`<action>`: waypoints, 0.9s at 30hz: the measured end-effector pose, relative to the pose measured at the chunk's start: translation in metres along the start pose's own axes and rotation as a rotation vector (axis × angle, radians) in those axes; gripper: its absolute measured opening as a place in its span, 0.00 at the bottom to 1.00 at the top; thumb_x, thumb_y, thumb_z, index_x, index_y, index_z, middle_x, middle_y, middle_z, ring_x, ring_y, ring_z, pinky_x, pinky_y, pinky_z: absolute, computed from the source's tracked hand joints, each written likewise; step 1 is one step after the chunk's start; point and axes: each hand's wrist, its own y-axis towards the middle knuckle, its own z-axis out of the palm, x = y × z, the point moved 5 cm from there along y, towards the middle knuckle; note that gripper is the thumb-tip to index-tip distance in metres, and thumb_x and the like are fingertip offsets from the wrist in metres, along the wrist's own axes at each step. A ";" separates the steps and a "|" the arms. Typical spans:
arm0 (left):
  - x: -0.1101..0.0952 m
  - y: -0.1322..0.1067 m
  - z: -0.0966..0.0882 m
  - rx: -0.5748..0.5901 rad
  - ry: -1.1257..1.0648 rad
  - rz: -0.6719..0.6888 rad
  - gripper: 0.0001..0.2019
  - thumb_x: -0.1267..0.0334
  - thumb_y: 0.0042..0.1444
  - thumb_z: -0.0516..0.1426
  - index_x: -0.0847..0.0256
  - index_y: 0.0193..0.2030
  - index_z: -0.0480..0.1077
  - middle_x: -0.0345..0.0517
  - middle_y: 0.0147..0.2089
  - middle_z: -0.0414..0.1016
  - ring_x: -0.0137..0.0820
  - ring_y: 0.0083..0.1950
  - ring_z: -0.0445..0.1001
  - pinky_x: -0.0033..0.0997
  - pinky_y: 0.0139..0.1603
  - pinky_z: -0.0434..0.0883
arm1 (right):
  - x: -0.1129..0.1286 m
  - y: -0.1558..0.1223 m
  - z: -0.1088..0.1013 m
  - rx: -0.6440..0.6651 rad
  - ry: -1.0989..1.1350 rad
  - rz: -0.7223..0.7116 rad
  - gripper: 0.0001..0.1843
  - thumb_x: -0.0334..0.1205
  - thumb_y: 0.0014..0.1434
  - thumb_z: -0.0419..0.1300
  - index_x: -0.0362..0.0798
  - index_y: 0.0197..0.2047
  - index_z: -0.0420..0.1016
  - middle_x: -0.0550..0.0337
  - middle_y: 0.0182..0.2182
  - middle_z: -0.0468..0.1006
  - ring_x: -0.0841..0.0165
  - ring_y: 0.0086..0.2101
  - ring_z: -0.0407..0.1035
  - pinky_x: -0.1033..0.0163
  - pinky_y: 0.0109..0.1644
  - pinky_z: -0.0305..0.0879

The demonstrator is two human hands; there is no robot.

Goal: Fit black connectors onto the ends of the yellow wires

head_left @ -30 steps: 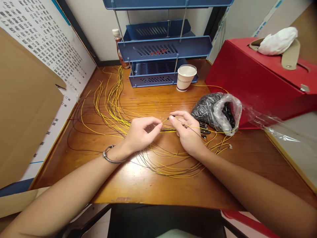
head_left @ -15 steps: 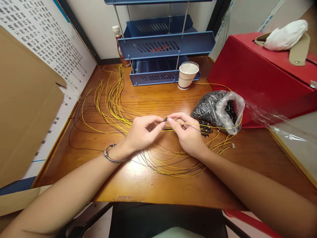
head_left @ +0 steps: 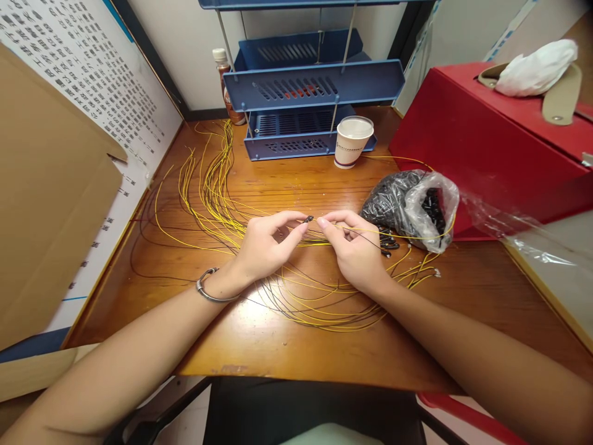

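Between the thumb and forefinger of my left hand (head_left: 273,245) is a small black connector piece (head_left: 309,219). My right hand (head_left: 354,247) pinches a thin yellow wire (head_left: 407,237) just right of that piece; the wire runs off toward the plastic bag. A dark wire also crosses over the right-hand fingers. Under and around both hands lies a loose bundle of yellow and dark wires (head_left: 217,179), spread on the wooden table (head_left: 222,346). More small black pieces (head_left: 388,240) lie beside my right hand, at the wires' ends.
A clear plastic bag (head_left: 389,198) of black pieces lies open at the right, before a red box (head_left: 467,142). A paper cup (head_left: 352,143) stands by the blue tray rack (head_left: 287,148). Behind it is a bottle (head_left: 227,86); cardboard (head_left: 50,198) leans at the left.
My right fingers have shifted slightly right, away from the left fingertips, so a short gap with wire now shows between the hands. The black piece stays in my left hand.
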 end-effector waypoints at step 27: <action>0.002 -0.001 0.002 -0.003 -0.028 -0.021 0.10 0.63 0.61 0.60 0.67 0.45 0.78 0.50 0.39 0.85 0.32 0.37 0.85 0.24 0.39 0.81 | 0.000 -0.001 0.001 0.047 -0.019 0.011 0.07 0.41 0.58 0.64 0.48 0.33 0.73 0.70 0.18 0.63 0.76 0.18 0.51 0.66 0.23 0.47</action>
